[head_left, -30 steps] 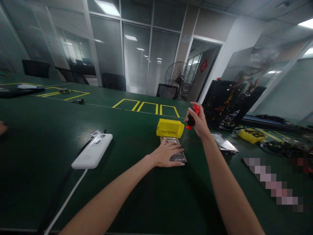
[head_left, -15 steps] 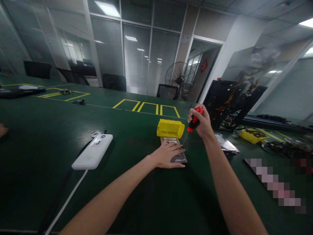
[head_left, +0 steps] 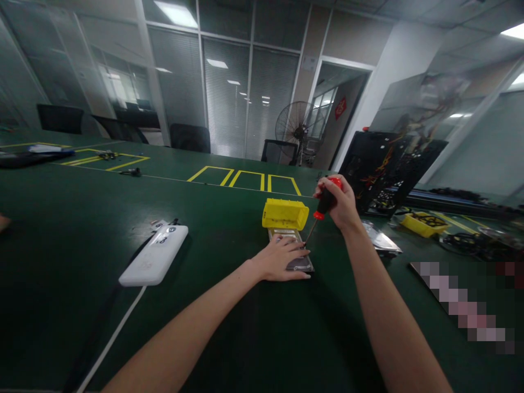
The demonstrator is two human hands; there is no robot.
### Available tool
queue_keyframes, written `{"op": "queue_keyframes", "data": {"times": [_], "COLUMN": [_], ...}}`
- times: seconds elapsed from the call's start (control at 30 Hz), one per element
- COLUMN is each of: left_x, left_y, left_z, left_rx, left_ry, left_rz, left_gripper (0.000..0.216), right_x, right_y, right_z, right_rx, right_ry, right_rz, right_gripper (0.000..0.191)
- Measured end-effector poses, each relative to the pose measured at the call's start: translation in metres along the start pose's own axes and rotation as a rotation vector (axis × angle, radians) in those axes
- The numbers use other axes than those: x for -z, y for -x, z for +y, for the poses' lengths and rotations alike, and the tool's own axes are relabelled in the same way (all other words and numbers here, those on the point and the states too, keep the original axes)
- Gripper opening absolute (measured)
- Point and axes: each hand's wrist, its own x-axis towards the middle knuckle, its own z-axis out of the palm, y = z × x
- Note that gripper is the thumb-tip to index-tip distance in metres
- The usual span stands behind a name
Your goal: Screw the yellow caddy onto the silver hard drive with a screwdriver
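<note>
My left hand (head_left: pixel 280 259) lies flat with fingers spread across a hard drive (head_left: pixel 301 265), pressing it to the table and hiding its middle. In my right hand (head_left: pixel 339 204) is a screwdriver (head_left: pixel 326 202) with a red and black handle, the fingers wrapped round the grip. Its shaft slants down to the drive's right edge, beside my left fingertips; the tip and any screw there are too small to make out. Just beyond the drive, touching or nearly touching its far end, a yellow bin (head_left: pixel 285 214) faces me with small dark bits inside.
A white power bank (head_left: pixel 155 256) with a cable lies to the left on the green table (head_left: pixel 229 338). To the right are another drive (head_left: pixel 381 240), a second yellow bin (head_left: pixel 423 224), a black computer case (head_left: pixel 380 169) and a blurred-out flat object (head_left: pixel 462 305). Another person's hand (head_left: pixel 3 222) shows at the left edge.
My right hand has turned slightly around the screwdriver handle, which shows more black and less red now. My left hand and the hard drive stay in place.
</note>
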Motion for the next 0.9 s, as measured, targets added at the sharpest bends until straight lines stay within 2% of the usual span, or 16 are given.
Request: {"op": "queue_keyframes", "data": {"times": [0.1, 0.23, 0.33, 0.47, 0.63, 0.8, 0.9], "left_x": [0.0004, 0.0008, 0.0008, 0.0002, -0.0014, -0.0015, -0.0012], "left_y": [-0.0002, -0.0002, -0.0001, 0.0002, 0.0005, 0.0006, 0.0006], "left_z": [0.0006, 0.0015, 0.0018, 0.0011, -0.0006, -0.0007, -0.0004], "left_rx": [0.004, 0.004, 0.005, 0.0, -0.005, -0.006, -0.002], "left_ry": [-0.018, -0.037, -0.041, -0.027, -0.005, -0.005, -0.005], "left_rz": [-0.006, -0.005, -0.004, -0.001, 0.009, 0.016, 0.015], "left_gripper": [0.068, 0.067, 0.066, 0.066, 0.067, 0.067, 0.066], "right_x": [-0.0024, -0.0052, -0.006, -0.0075, -0.0084, -0.0047, -0.0032], "right_y": [0.0004, -0.0001, -0.0002, 0.0008, 0.0, -0.0015, -0.0002], "right_z": [-0.001, -0.0036, -0.0037, -0.0006, 0.0019, -0.003, -0.0069], "right_rx": [-0.016, -0.054, -0.078, -0.038, -0.046, -0.109, -0.164], "right_ry": [0.016, -0.013, -0.018, 0.031, 0.032, -0.032, -0.039], "right_rz": [-0.027, -0.096, -0.139, -0.1, -0.026, -0.038, -0.09], "right_gripper": [0.029, 0.022, 0.025, 0.021, 0.028, 0.024, 0.028]}}
